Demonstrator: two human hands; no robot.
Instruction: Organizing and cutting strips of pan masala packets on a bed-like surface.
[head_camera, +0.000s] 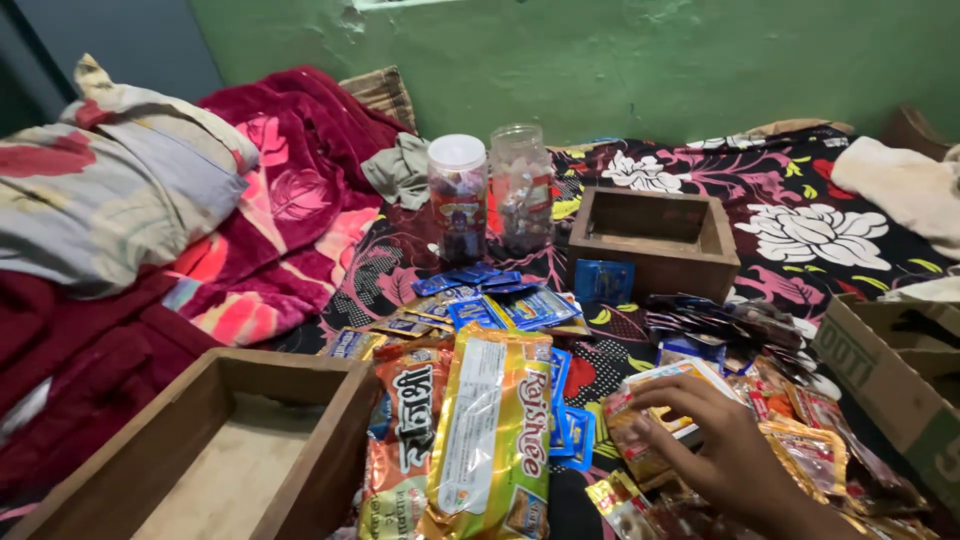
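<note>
My right hand (722, 452) reaches in from the lower right and rests on a small yellow-orange packet (655, 400) in a pile of shiny sachets (810, 440), fingers curled around its edge. Long yellow and orange sachet strips (480, 430) lie just left of the hand. Blue sachets (490, 300) are scattered behind them. An empty wooden box (230, 450) sits at the lower left. A second wooden box (655, 240) stands further back. My left hand is out of view.
Two clear plastic jars (457, 195), one with a white lid, stand at the back centre. A cardboard box (890, 365) sits at the right edge. Folded blankets and a pillow (130, 190) pile up at the left on the floral bedsheet (820, 230).
</note>
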